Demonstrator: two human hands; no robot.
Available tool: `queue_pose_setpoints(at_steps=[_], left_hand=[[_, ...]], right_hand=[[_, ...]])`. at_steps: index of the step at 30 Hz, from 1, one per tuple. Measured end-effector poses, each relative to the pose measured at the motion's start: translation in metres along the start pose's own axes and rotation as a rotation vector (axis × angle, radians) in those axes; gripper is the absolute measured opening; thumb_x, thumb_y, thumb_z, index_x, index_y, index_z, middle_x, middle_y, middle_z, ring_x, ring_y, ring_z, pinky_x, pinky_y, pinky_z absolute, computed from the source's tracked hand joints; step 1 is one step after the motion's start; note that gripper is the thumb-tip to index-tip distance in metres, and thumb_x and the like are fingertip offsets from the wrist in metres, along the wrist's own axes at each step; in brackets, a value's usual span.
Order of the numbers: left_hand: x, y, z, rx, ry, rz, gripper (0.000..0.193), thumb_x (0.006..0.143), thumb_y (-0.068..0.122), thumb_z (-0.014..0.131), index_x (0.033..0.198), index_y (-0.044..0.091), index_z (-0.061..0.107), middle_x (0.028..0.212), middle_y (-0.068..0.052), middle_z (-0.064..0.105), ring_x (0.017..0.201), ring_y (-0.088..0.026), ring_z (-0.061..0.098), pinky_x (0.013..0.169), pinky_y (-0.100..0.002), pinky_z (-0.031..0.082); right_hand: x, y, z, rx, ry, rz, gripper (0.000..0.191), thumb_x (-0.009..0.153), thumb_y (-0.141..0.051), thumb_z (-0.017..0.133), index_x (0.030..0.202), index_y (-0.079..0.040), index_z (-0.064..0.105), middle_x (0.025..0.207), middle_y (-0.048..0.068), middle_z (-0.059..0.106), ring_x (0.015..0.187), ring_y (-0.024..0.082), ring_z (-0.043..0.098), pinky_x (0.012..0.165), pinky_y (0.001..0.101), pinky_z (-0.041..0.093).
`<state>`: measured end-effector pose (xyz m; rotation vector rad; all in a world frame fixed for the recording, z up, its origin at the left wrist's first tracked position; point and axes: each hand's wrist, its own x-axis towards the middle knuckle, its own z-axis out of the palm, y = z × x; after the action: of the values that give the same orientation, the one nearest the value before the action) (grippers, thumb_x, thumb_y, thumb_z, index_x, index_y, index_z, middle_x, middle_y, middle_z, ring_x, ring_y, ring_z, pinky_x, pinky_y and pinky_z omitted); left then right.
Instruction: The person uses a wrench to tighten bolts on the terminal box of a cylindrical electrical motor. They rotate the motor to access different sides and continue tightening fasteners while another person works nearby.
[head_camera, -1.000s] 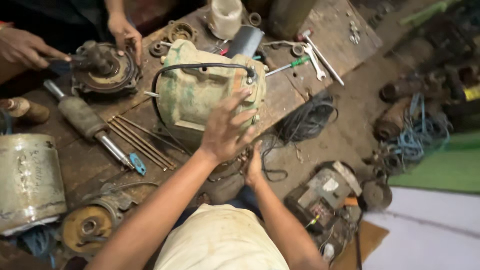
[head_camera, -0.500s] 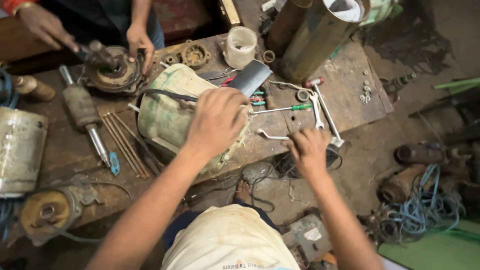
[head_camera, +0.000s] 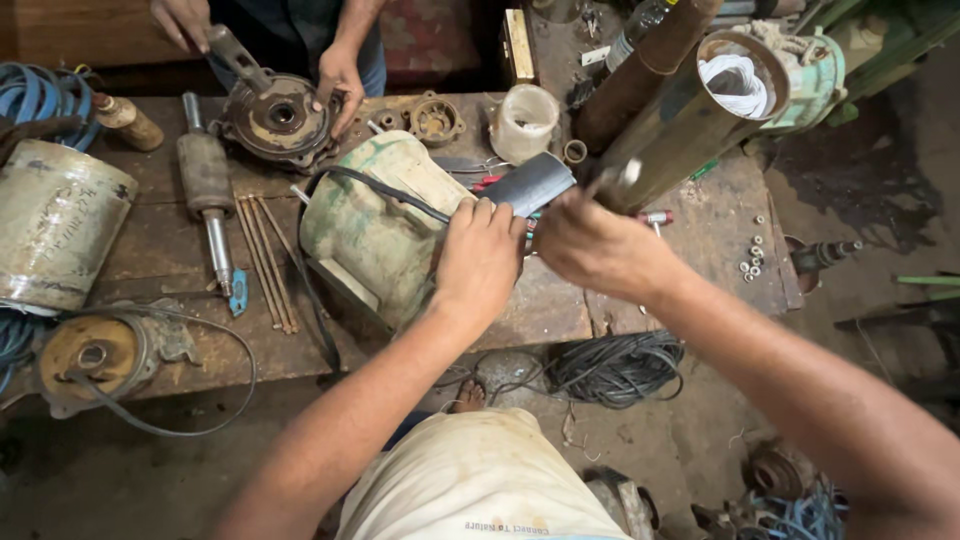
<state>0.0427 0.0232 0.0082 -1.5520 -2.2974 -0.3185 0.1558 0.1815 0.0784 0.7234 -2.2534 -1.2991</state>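
A pale green motor housing (head_camera: 375, 230) lies on its side on the worn wooden bench (head_camera: 180, 350), with a black cable looped over it. My left hand (head_camera: 480, 262) presses on its right end, fingers curled over the edge beside a grey box (head_camera: 530, 183). Just right of it, my right hand (head_camera: 598, 245) is closed around a small shiny metal tool (head_camera: 625, 175) whose tip pokes up past my fingers.
Across the bench another person's hands (head_camera: 340, 80) hold a rusty end cover (head_camera: 275, 118). A rotor shaft (head_camera: 207, 185), long thin bolts (head_camera: 265, 262), a grey cylinder (head_camera: 55, 225), a white cup (head_camera: 525, 122), two pipes (head_camera: 690, 110) and loose nuts (head_camera: 755, 262) lie around. Coiled black wire (head_camera: 615, 368) sits below.
My right hand left the spanners at the bench's right side and came up beside my left hand, now gripping a metal tool. My left hand stayed on the housing.
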Motion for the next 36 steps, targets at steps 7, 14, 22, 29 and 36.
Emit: queue_pose_setpoints(at_steps=[7, 14, 22, 29, 36], left_hand=[[0.002, -0.002, 0.020, 0.004, -0.079, 0.032, 0.015, 0.093, 0.022, 0.057, 0.098, 0.014, 0.070, 0.095, -0.008, 0.064, 0.097, -0.027, 0.061, 0.087, -0.042, 0.043], [0.034, -0.006, 0.045, 0.215, -0.342, 0.181, 0.027, 0.092, 0.021, 0.054, 0.106, 0.013, 0.076, 0.108, -0.009, 0.074, 0.103, -0.028, 0.068, 0.089, -0.044, 0.044], [0.025, -0.034, 0.044, 0.063, -0.412, 0.191, 0.029, 0.095, 0.025, 0.054, 0.109, 0.014, 0.078, 0.108, -0.009, 0.076, 0.105, -0.031, 0.069, 0.093, -0.051, 0.044], [0.023, -0.056, 0.041, 0.003, -0.418, 0.251, 0.036, 0.099, 0.031, 0.052, 0.115, 0.011, 0.077, 0.114, -0.013, 0.075, 0.110, -0.034, 0.068, 0.100, -0.059, 0.039], [0.032, -0.062, 0.052, -0.023, -0.419, 0.269, 0.038, 0.097, 0.030, 0.052, 0.119, 0.008, 0.075, 0.117, -0.014, 0.074, 0.111, -0.035, 0.068, 0.103, -0.064, 0.038]], right_hand=[[0.032, 0.029, -0.032, -0.042, -0.384, -0.094, 0.014, 0.084, -0.026, 0.060, 0.090, -0.016, 0.067, 0.086, -0.001, 0.064, 0.088, 0.016, 0.064, 0.095, 0.0371, 0.043], [0.085, 0.092, -0.036, 0.370, -1.149, -0.096, 0.011, 0.092, -0.016, 0.064, 0.099, -0.015, 0.073, 0.096, 0.002, 0.075, 0.085, 0.018, 0.075, 0.064, 0.0319, 0.058], [0.111, 0.100, 0.007, 0.619, -1.273, -0.072, 0.018, 0.086, -0.034, 0.068, 0.094, -0.017, 0.070, 0.084, 0.001, 0.075, 0.081, 0.019, 0.075, 0.072, 0.0350, 0.060], [0.122, 0.098, 0.025, 0.711, -1.609, 0.067, 0.021, 0.085, -0.028, 0.067, 0.105, -0.019, 0.065, 0.087, 0.001, 0.076, 0.083, 0.022, 0.077, 0.074, 0.0375, 0.062], [0.141, 0.100, 0.039, 0.755, -1.766, 0.207, 0.024, 0.092, -0.041, 0.064, 0.105, -0.021, 0.065, 0.088, -0.001, 0.075, 0.079, 0.017, 0.077, 0.075, 0.0325, 0.060]])
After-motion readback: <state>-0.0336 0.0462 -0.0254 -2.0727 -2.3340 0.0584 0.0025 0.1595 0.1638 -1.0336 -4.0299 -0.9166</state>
